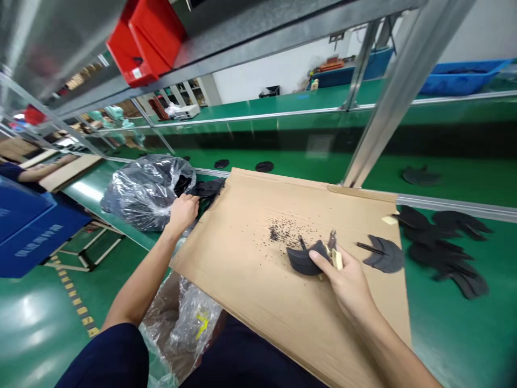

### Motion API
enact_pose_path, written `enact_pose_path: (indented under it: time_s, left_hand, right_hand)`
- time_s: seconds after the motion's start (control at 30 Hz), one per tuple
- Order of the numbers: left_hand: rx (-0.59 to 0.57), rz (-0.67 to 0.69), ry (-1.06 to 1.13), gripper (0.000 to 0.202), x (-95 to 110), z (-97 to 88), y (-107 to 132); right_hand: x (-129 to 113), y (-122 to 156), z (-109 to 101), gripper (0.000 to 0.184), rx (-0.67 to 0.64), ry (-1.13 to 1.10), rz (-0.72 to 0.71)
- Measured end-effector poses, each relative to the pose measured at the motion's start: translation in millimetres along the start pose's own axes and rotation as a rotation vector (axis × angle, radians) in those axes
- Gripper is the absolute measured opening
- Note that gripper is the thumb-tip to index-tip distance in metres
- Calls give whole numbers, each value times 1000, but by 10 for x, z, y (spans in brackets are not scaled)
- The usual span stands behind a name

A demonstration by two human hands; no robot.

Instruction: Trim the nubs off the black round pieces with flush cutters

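Note:
My right hand [349, 277] is closed around a pair of cutting pliers [336, 256] with cream handles. Its thumb also pins a curved black plastic part [305, 262] above the cardboard sheet [242, 269]. Small black scraps [280, 231] lie scattered just beyond that part. At the left, my left hand [183, 213] is curled at the mouth of a clear plastic bag [141, 188], against dark parts [208, 189] there. Its fingertips are hidden, so what they grip is unclear. Another fan-shaped black part [385, 254] with a stem rests on the cardboard's right side.
Several black parts [440, 242] are heaped on the green bench right of the cardboard. A metal post [388, 118] rises behind it, under an overhead shelf with a red bin [147, 40]. Blue crates [36, 226] and another person's arm [48, 168] are at far left.

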State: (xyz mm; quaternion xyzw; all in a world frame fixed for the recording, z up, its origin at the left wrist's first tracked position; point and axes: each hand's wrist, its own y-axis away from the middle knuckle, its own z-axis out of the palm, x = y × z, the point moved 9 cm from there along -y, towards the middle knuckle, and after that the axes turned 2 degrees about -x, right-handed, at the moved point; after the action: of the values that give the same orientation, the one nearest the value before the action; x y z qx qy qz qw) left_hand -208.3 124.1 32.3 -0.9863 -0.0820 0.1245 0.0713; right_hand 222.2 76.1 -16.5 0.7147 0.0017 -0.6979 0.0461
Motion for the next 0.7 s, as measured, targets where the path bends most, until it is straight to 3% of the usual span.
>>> enact_pose_path:
  time_s: [0.07,0.13,0.2,0.27,0.37,0.47,0.57,0.7]
  left_hand:
    - [85,-24,22,42,-11,-132,-3]
    - [222,-55,176,40,-4,-305,23]
    - [349,-80,495,37,24,-444,64]
    - [375,-71,899,38,142,-479,76]
    - [260,31,1425,45,578,-480,75]
    - [93,183,1714,50,1168,-531,132]
    - [-13,263,1814,50,1683,-543,220]
    - [-96,287,1830,43,2164,-452,363]
  right_hand:
    - [34,-20,-18,43,6,-3,10]
    - [65,-28,-29,45,13,-20,30]
    - [78,-29,-21,48,10,-41,46]
    - [70,-29,-2,50,0,-59,51]
    - [77,-24,12,51,0,-87,68]
    - [104,-3,-1,50,20,-116,86]
    - [116,23,-20,49,32,-107,87]
    - [54,48,-26,46,28,-88,39]
